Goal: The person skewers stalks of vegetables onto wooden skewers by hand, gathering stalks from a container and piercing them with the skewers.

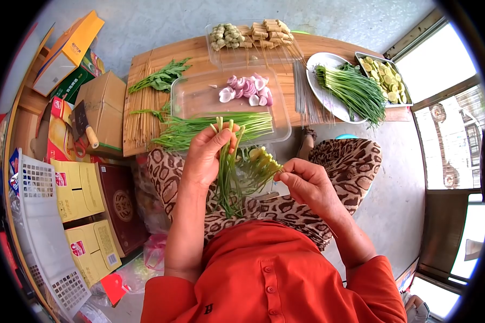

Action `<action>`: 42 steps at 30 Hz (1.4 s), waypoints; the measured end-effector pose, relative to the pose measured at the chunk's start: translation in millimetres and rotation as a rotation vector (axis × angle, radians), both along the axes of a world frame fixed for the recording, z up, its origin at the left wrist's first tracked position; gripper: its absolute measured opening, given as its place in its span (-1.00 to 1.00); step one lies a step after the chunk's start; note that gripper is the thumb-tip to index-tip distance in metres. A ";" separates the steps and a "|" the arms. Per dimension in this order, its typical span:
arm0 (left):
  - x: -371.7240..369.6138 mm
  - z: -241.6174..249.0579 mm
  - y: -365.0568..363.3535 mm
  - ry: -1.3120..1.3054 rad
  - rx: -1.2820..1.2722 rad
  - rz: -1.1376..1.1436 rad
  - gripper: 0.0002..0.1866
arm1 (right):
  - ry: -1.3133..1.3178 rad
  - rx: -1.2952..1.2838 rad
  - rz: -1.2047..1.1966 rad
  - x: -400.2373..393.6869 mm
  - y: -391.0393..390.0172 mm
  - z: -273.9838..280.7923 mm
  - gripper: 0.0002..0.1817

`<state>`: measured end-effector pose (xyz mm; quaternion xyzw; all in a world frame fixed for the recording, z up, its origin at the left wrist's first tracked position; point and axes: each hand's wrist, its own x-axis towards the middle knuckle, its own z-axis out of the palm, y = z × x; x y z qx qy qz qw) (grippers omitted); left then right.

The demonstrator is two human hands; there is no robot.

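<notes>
My left hand is closed around a few green chive stalks, pale ends up and leaves hanging over my lap. Lower and to the right, my right hand pinches the end of a row of chives. Their pale ends are lined up side by side, apparently on a thin skewer mostly hidden by the stalks and my fingers. Just beyond my left hand, more loose chives lie across the near edge of a clear plastic tray. Cut pieces of purple onion sit inside that tray.
On the wooden table are bamboo skewers, leafy greens, metal skewers and a tray of skewered food. A white plate bears chives, beside a tray of lemon slices. Boxes and a cleaver are left.
</notes>
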<state>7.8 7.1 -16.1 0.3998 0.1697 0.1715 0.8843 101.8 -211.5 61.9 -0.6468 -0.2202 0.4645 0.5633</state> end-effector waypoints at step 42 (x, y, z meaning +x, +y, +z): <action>4.4 4.5 -5.1 -0.032 0.193 0.044 -0.82 | -0.025 -0.019 0.013 -0.1 1.5 -5.2 -0.83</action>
